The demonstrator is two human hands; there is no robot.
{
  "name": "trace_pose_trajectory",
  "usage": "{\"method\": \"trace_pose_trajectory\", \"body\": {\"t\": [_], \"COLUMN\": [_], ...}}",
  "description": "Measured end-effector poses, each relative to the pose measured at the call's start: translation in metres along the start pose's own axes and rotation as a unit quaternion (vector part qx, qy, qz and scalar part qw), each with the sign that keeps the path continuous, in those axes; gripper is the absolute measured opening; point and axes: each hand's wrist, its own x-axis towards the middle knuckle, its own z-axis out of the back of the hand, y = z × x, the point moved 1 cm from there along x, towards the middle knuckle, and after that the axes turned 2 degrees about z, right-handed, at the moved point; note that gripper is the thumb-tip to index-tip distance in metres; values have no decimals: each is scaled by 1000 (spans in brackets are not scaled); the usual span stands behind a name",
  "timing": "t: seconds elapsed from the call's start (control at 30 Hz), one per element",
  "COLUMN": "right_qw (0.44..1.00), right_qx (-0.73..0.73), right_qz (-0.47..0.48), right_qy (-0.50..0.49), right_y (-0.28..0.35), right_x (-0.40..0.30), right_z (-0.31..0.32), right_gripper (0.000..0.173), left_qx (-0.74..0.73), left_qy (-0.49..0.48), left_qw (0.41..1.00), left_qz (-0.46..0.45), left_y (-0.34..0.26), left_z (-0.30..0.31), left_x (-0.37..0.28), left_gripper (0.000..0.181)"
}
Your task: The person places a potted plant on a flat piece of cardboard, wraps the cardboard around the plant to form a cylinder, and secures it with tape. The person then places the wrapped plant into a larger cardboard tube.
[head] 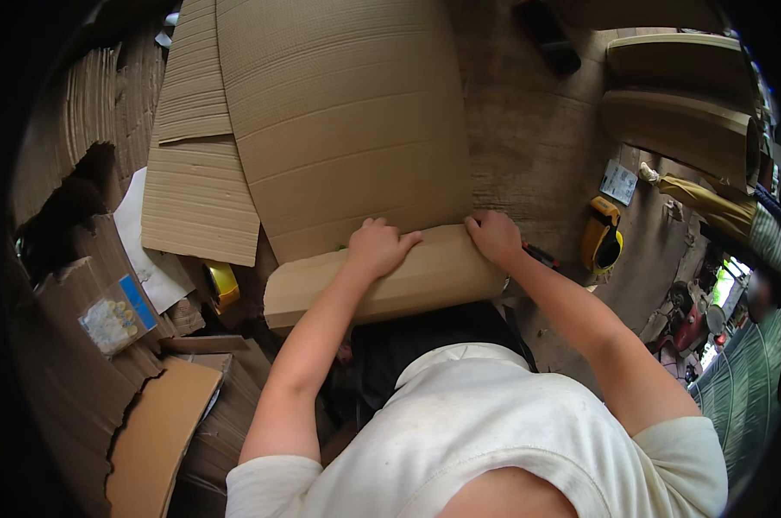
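A large corrugated cardboard sheet [345,129] stretches away from me over a wooden tabletop. Its near end is curled over into a rounded roll [390,291] in front of my waist. My left hand [381,247] rests on the roll near its middle, fingers bent over its far edge and thumb spread to the right. At the right end of that edge, my right hand [495,236] grips the cardboard with the thumb on the near side. Beside the right wrist lies a red and black tool [540,255], partly hidden by the forearm.
Smaller cardboard pieces [199,194] and a yellow tape roll [222,286] lie left. A yellow and black tape dispenser [601,236], a printed card [618,182] and curved cardboard pieces [678,129] lie right. Stacked cardboard [93,110] lines the left. A person [764,294] is at the right rim.
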Motion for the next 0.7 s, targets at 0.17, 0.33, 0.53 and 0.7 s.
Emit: {"method": "trace_pose_trajectory", "body": {"t": [0.17,0.33,0.53,0.7], "right_qw": [1000,998,999,1000], "right_qx": [-8,-7,-17,0], "right_qz": [-1,-22,-27,-24], "right_qy": [17,52,-6,3], "right_y": [0,2,6,4], "right_x": [16,21,19,24], "right_z": [5,6,9,8], "right_gripper": [34,36,39,42], "left_qx": [122,58,41,48], "left_qy": [-97,11,37,54], "left_qw": [983,994,994,994], "left_qz": [-96,-94,-96,-82], "left_y": [-66,-64,-64,-67], "left_z": [0,7,13,17], "left_x": [-18,3,7,10], "left_gripper": [95,110,107,105]}}
